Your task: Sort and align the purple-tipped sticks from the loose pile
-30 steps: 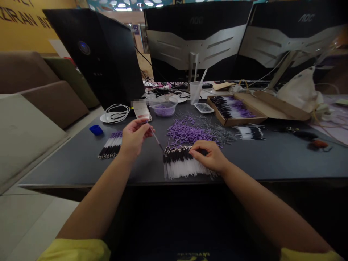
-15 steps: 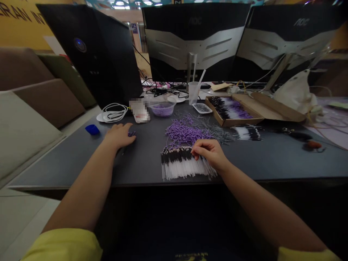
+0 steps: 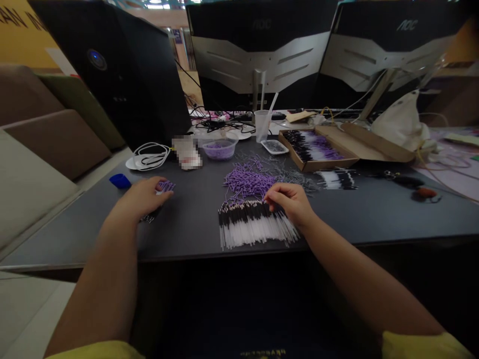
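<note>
My left hand (image 3: pixel 140 198) is curled over a bundle of thin sticks (image 3: pixel 166 186) at the left of the desk. Purple ends poke out past the fingertips, and dark ends show under the palm. My right hand (image 3: pixel 291 202) is closed in a pinch over the right part of a row of white sticks with black upper sections (image 3: pixel 250 227). Whatever lies between its fingertips is too small to make out. Just behind the row is a heap of short purple tubes (image 3: pixel 247 180), with grey pieces (image 3: pixel 299 179) scattered beside it.
A cardboard box (image 3: pixel 329 162) of purple-and-black sticks stands open at back right, near a small white tray (image 3: pixel 275 146), a plastic cup (image 3: pixel 262 127) and a clear bowl (image 3: pixel 220 149). A blue cap (image 3: pixel 119 181) and white cable (image 3: pixel 151 157) lie left. Monitors (image 3: pixel 262 60) and a computer tower (image 3: pixel 112 75) stand behind.
My left hand has moved left and closer to me, and the purple-ended bundle has shifted with it. My right hand stays over the row, still pinched. The view has shifted slightly.
</note>
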`<state>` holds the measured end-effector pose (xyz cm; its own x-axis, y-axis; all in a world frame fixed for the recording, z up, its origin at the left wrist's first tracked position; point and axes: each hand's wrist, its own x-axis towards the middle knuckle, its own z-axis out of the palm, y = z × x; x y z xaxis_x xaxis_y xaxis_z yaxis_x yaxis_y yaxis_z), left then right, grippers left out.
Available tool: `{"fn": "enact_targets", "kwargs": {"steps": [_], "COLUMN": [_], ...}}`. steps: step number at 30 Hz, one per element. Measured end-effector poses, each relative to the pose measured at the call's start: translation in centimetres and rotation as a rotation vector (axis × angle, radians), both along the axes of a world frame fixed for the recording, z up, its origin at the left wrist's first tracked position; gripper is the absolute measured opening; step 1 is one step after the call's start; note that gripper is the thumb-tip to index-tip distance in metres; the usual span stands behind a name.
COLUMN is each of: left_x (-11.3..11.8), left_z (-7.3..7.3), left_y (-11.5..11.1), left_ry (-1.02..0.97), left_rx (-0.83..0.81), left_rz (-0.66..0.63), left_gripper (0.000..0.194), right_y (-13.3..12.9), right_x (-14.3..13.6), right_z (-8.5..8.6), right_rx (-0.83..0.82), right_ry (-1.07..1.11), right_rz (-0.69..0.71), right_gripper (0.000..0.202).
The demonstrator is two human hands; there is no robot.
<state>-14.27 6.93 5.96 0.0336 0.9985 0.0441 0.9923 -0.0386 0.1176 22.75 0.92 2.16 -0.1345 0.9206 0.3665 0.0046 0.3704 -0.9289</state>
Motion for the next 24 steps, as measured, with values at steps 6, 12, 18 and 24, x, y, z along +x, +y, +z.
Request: {"fn": "enact_targets", "kwargs": {"steps": [6,12,18,24], "left_x": [6.4,10.1,10.8,11.0], "left_z": [0.3,-0.7,-1.2,-1.5], "left_y": [-3.0,-5.0,-5.1,-5.1], "left_ry": [-0.063,-0.134,-0.12,-0.149], "left_rx": [-0.283,-0.408,-0.349,-0.357], "left_rz": [-0.196,-0.45,-0.447,-0.437], "left_gripper": [0.042,0.034,0.028,0.029], "right_y": [2.0,2.4,1.3,1.1], "right_x": [3.6,7.2,6.9,5.4], "right_z": [1.0,1.9,2.9,2.4], "right_rx": [0.007,0.024,-0.225,-0.312], "right_ry": [-0.445,-1.084,-1.289,-1.386], "right_rz": [-0.228,-0.207,0.022,-0.023], "right_gripper": [0.021,0.019,0.016,0.007]}}
